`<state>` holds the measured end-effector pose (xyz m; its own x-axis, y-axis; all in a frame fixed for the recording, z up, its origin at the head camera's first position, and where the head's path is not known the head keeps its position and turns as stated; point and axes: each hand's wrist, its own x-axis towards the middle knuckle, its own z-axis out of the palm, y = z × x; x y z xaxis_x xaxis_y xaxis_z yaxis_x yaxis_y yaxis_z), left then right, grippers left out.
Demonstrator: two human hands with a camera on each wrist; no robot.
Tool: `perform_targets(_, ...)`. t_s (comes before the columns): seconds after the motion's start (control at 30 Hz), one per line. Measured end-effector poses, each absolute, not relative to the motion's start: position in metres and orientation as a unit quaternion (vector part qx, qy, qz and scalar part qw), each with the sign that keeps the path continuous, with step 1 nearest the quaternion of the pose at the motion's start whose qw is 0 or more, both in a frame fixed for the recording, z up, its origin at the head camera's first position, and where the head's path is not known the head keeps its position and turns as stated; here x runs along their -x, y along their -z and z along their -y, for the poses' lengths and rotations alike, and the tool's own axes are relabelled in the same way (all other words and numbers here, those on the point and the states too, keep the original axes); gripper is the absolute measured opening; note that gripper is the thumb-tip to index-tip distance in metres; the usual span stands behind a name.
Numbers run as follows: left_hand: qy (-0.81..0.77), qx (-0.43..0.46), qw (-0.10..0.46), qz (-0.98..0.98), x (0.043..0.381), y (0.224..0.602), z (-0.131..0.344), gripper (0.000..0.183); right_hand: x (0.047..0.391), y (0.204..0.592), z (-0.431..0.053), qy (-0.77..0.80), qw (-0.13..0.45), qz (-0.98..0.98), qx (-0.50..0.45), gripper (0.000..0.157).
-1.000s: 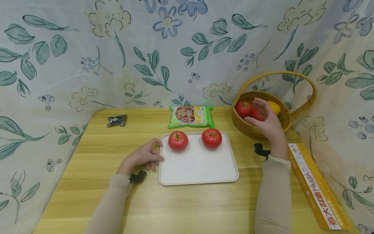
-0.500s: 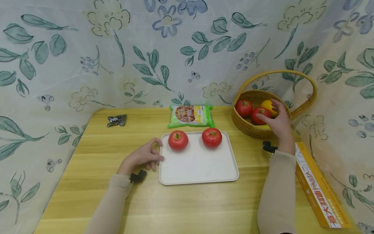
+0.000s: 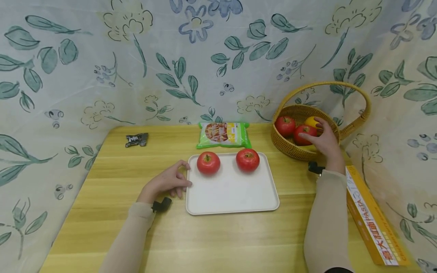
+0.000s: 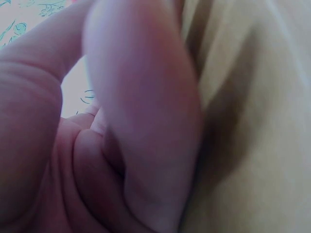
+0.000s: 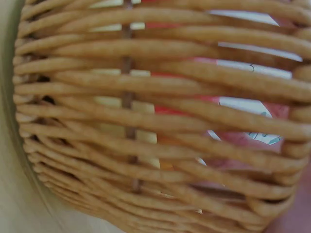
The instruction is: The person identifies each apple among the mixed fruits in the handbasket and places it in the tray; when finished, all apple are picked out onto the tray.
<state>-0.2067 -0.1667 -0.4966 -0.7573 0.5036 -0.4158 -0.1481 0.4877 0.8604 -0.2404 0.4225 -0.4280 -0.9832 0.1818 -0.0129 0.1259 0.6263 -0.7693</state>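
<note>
The right hand point(image 3: 326, 138) reaches over the front rim of the wicker basket point(image 3: 290, 146), which stands by the desk's far right corner, with its thumb across the near side of the front red fruit point(image 3: 304, 129) and its fingers bent at that fruit's right side. Whether it grasps the fruit or only spans it, I cannot tell; the right wrist view is blocked by the weave. That fruit lies inside the basket, just beside another red fruit point(image 3: 285, 126) toward the left rim and a yellow fruit point(image 3: 311, 121) behind. In such a cluster, fingertips set a little too far back could press on the yellow fruit instead, and a lift on a one-sided hold would likely let the smooth skin slip. Knuckles might also catch the handle point(image 3: 355, 123), whose right foot rises near the hand, and tug the basket askew. The left hand point(image 3: 167, 182) has its thumb and forefinger parted, touching the left edge of the white tray point(image 3: 235, 195) without clamping it. The tray bears two more round ones near its far edge: a left-hand fruit point(image 3: 208, 163) by the far left corner and a right-hand fruit point(image 3: 247, 160) by the far right. With so low a rim, a jolt from that loose touch could set either rolling onto the desk point(image 3: 222, 242).
</note>
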Motion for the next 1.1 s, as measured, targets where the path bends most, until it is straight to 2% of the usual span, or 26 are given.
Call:
perform_targets(0.53, -0.492, -0.11, 0.33, -0.798, 0.2042, 0.4923, 0.1653, 0.065, 0.2447, 0.4269, -0.4246, -0.408, 0.014, 0.909, 0.083, 0.101)
perform_targets(1.1, -0.5, -0.119, 0.332, -0.791, 0.2045, 0.4922, 0.1659, 0.063, 0.2482, 0.4282, -0.4266, -0.366, -0.001, 0.927, 0.082, 0.105)
